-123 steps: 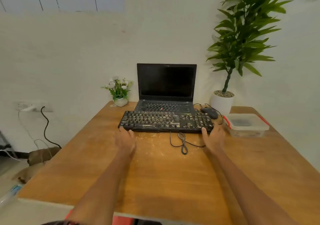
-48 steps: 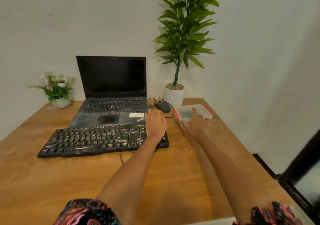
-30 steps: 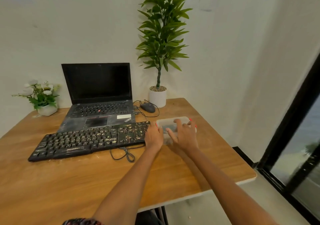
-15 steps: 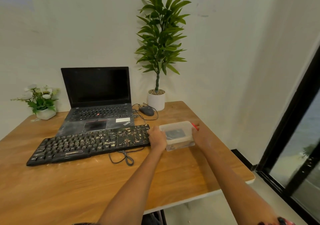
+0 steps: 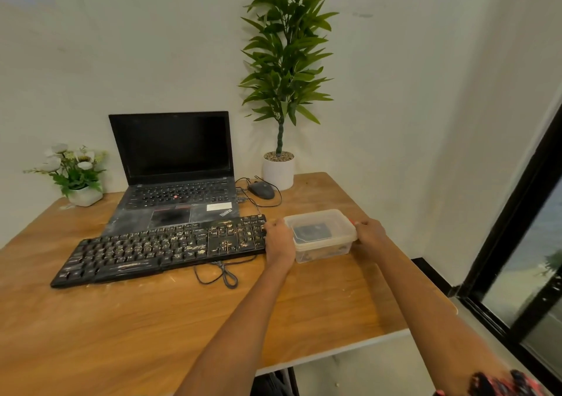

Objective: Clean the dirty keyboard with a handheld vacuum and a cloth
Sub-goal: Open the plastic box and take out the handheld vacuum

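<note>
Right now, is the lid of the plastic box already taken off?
No, the lid sits closed on the plastic box, which the left hand and right hand hold at its two ends.

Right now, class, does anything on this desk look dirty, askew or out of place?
The keyboard lies askew, its keys flecked with pale debris. Its cable trails in a loose tangle. The laptop palm rest looks dusty.

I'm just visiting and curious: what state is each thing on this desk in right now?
Keyboard: dirty, pale crumbs on keys.
Laptop: open, screen dark.
Plastic box: lid on.
Left hand: holds box's left end.
Right hand: holds box's right end.
Mouse: untouched.
</note>
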